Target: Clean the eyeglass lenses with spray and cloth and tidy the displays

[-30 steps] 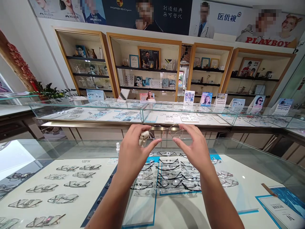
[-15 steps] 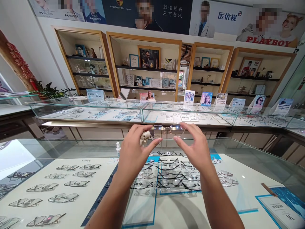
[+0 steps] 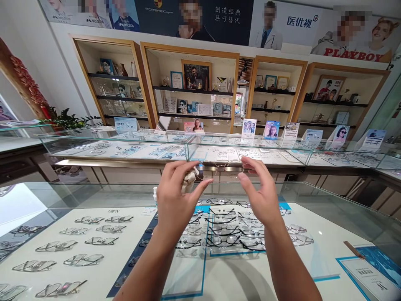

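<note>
A thin-rimmed pair of round eyeglasses [image 3: 221,168] is held up above the glass display case. My left hand [image 3: 178,196] has its fingers around the left side of the frame, with a pale object partly hidden behind them. At the right rim, my right hand [image 3: 261,192] has thumb and fingers apart, with a gap between them; the fingertips are close beside the rim. Below both hands, rows of dark-rimmed glasses [image 3: 223,241] lie inside the case.
More glasses [image 3: 83,260] lie on the white surface at the left. A brochure [image 3: 369,271] lies at the lower right. Across the aisle stands another glass counter [image 3: 188,156] with standing cards [image 3: 248,128]. Wooden shelves [image 3: 191,88] line the wall.
My right thumb and fingers have spread apart and moved slightly right, off the rim they pinched. My left hand has shifted slightly left. The lenses look less reflective.
</note>
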The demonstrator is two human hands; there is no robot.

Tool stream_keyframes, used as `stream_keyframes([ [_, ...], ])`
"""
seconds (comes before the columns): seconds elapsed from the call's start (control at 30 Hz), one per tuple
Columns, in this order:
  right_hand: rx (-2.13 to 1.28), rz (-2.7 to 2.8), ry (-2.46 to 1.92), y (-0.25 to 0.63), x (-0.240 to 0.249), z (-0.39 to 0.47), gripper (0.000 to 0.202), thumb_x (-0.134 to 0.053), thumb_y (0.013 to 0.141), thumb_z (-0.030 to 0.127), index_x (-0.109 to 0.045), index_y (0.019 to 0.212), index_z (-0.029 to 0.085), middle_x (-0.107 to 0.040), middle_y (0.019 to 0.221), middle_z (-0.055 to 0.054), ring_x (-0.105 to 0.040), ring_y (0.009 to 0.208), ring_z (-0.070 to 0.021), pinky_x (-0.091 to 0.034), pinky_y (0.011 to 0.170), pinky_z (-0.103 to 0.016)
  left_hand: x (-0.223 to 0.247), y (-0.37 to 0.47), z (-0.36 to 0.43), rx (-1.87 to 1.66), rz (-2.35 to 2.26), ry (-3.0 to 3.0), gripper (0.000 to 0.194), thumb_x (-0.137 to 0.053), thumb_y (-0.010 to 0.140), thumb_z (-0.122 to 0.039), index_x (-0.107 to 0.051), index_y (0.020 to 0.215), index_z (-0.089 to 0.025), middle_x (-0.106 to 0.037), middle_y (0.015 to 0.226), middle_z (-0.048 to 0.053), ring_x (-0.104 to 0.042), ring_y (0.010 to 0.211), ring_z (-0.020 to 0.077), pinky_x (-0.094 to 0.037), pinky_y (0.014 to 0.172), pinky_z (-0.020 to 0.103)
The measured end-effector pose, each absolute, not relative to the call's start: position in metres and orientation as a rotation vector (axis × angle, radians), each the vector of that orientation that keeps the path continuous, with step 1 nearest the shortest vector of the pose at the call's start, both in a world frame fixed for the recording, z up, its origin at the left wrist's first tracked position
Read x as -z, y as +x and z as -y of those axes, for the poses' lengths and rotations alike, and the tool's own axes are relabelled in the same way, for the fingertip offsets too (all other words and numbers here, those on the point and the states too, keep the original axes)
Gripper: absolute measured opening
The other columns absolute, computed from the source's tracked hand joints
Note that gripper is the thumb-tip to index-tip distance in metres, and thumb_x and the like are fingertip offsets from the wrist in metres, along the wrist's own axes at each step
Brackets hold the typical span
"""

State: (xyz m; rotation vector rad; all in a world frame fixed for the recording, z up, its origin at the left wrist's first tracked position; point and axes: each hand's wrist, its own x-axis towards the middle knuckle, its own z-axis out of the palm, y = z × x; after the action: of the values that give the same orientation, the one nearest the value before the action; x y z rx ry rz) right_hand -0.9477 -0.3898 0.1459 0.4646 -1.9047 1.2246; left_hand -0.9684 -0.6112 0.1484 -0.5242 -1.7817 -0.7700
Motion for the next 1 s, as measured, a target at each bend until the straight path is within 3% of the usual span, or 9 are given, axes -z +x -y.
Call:
stream_keyframes([
  [0.27,-1.460,1.798,0.377,-0.9555,-0.1443,0.3861,0.034,-0.061,0.104,0.051,-0.077,0.123,0.027,-0.075,0.132,-0.009,-0.066,0.128,-0.0288,-0.052,0.110,-0.048,-0.1456,-0.9747,0.6096,0.759,1.619,-0.564,0.047,-0.089,0.085,-0.030,-0.071,0.128,-0.026,-0.069,0.117,0.009,-0.069,0.108,0.0241,-0.061,0.090,0.038],
  [1.0,-1.366,1.788,0.338,-0.9513,-0.1453,0.3866,0.029,-0.063,0.103,0.049,-0.078,0.108,0.026,-0.077,0.116,-0.007,-0.069,0.110,-0.0255,-0.052,0.099,-0.042,-0.1453,-0.9769,0.6108,0.997,1.825,-0.529,0.041,-0.083,0.090,-0.041,-0.071,0.126,-0.027,-0.071,0.119,0.005,-0.069,0.111,0.0240,-0.057,0.097,0.041],
])
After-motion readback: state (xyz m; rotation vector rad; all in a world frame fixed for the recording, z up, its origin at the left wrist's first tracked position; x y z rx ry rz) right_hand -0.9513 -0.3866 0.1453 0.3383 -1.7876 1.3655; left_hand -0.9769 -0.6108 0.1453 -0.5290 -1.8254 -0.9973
